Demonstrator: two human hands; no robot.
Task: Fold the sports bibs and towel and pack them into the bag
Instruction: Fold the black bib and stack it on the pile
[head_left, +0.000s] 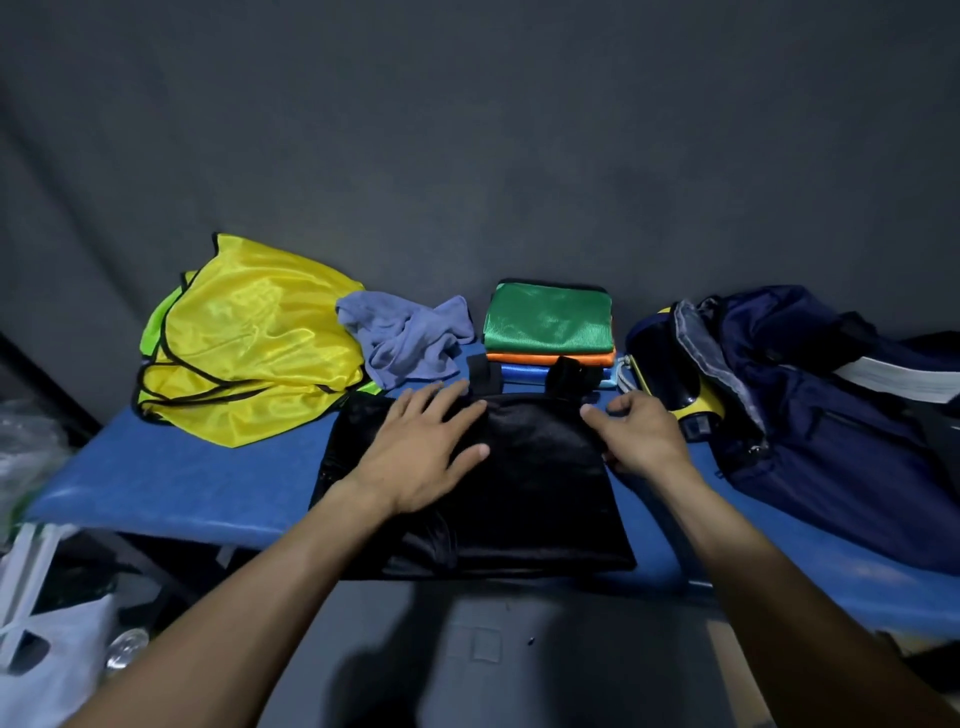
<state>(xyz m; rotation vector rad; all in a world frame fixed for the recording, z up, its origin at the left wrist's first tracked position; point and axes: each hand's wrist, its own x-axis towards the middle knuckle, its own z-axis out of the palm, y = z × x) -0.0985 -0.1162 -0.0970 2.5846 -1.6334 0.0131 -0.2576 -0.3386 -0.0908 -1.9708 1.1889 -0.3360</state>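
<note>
Head view: left hand (426, 452) lies flat, fingers spread, on glossy black bib (519, 499) (mesh, rectangular); right hand (641, 439) pinches its edge

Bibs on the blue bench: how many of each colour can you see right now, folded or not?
Black: 1, under both hands
Yellow: 1, unfolded
Lime: 1, edge showing beneath the yellow
Green: 1, top of the folded stack
Orange: 1, in the stack
Blue: 1, in the stack
Total: 6 visible; more could be hidden.
</note>
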